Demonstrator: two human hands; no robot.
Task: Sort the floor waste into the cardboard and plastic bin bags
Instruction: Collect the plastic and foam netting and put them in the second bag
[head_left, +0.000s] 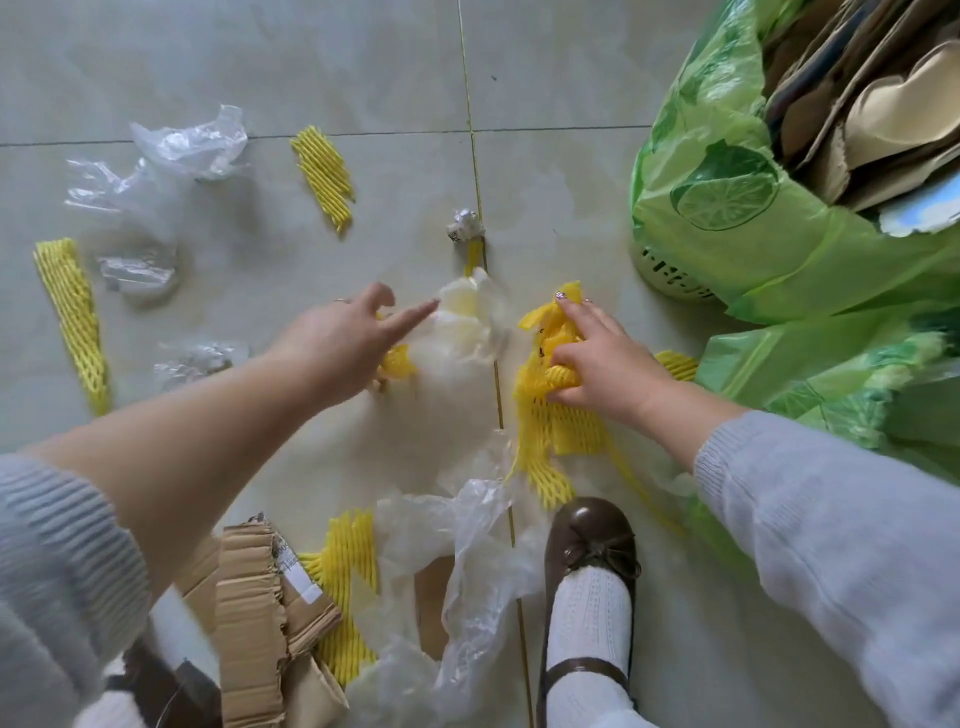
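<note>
My right hand (597, 358) is closed on a bunch of yellow foam netting (550, 415) that trails down onto the tiled floor. My left hand (353, 343) reaches over a white plastic bag (457, 374) at the floor's middle, fingers apart, one finger stretched toward its crumpled top; a scrap of yellow netting (397, 364) lies under the palm. A green bin bag (737, 249) full of cardboard (857, 114) stands at the upper right. A second green bag (831, 374) lies open at the right, below it.
Clear plastic wrappers (192, 145) and yellow netting strips (324, 174) (72, 322) are scattered at the left. A crumpled foil ball (464, 224) lies ahead. Torn cardboard (254, 613), more netting and clear film (467, 571) lie near my brown shoe (589, 561).
</note>
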